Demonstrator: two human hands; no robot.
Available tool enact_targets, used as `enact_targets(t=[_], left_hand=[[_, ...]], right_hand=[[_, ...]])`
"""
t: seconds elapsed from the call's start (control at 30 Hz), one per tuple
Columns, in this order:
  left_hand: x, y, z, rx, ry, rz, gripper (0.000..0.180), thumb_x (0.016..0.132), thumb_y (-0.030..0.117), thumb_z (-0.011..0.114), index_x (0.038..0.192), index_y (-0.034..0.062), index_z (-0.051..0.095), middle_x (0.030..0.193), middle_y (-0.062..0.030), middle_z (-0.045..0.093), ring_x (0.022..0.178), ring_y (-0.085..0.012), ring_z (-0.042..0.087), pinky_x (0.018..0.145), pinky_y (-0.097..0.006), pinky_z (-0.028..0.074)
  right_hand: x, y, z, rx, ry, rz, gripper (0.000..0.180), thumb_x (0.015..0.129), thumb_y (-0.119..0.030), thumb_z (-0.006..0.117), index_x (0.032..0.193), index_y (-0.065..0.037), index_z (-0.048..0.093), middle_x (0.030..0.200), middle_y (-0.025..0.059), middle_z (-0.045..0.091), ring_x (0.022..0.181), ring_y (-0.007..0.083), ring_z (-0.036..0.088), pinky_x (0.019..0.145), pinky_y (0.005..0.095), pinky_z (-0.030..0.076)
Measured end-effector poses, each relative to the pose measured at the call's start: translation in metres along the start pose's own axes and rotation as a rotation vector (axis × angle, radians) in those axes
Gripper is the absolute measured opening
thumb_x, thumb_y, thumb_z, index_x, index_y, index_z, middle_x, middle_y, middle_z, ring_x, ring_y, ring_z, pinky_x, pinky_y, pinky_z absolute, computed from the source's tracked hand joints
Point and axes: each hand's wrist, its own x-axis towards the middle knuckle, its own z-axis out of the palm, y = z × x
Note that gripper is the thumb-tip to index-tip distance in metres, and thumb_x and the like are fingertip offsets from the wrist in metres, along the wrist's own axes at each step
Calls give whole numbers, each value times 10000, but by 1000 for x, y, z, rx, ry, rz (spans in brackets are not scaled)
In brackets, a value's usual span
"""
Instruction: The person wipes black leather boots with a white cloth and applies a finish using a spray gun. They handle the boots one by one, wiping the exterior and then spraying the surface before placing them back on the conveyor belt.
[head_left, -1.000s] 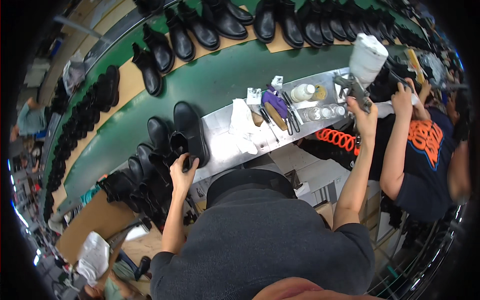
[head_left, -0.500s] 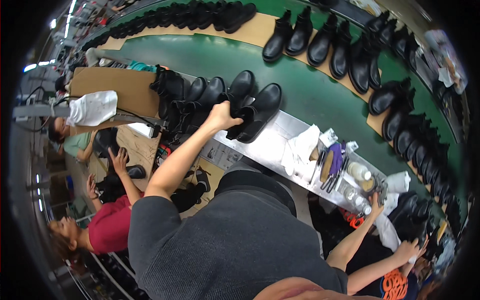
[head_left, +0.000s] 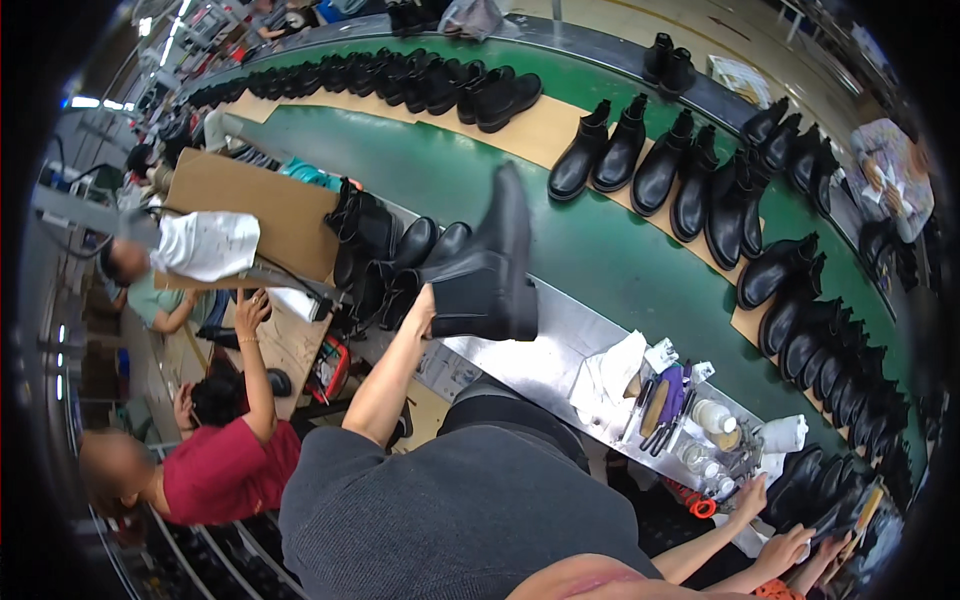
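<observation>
Boot (head_left: 490, 270) on metal bench (head_left: 560, 365), brushes (head_left: 660, 400) right, conveyor belt (head_left: 600, 250) behind.

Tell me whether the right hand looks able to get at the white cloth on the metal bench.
Probably yes: the right hand rests at the bench's far end, and the crumpled white cloth lies uncovered, though brushes and jars sit between them.

Dark grey short-sleeved shirt, bare forearms, no gloves.

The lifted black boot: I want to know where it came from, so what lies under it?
Under the black boot, gripped by the left hand, lies the bare metal bench. More black boots stand left; the spot directly under its sole is hidden.
</observation>
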Motion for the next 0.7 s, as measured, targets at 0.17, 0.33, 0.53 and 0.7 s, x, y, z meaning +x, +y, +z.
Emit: enact_targets(t=[0.17,0.33,0.53,0.7], left_hand=[[39,6,44,-284,-82,-5,349,880,37,585,1223,-22,568,1101,-110,660,961,-197,642,889,-326,511],[61,28,24,-338,-45,8,347,882,38,585,1223,-21,568,1099,-108,661,961,-195,642,886,-324,513],[114,71,-21,-337,29,58,346,883,38,585,1224,-20,568,1096,-107,661,960,-193,641,882,-322,514],[152,101,-39,-313,44,79,344,885,39,584,1224,-19,568,1093,-105,662,960,-190,641,878,-320,515]], right_hand=[[30,8,-48,-1127,89,-337,365,965,-229,524,1262,-20,552,1235,96,558,1147,207,524,934,288,406],[159,276,-125,-2538,315,-507,428,950,-224,595,1316,-14,522,1144,133,637,1005,176,619,842,282,483],[163,405,-206,-2592,384,-189,385,911,-139,633,1257,16,563,1054,134,664,920,162,634,796,283,503],[158,469,-228,-2550,419,-72,392,934,-140,581,1275,48,535,1144,190,637,1044,228,620,905,327,481]])
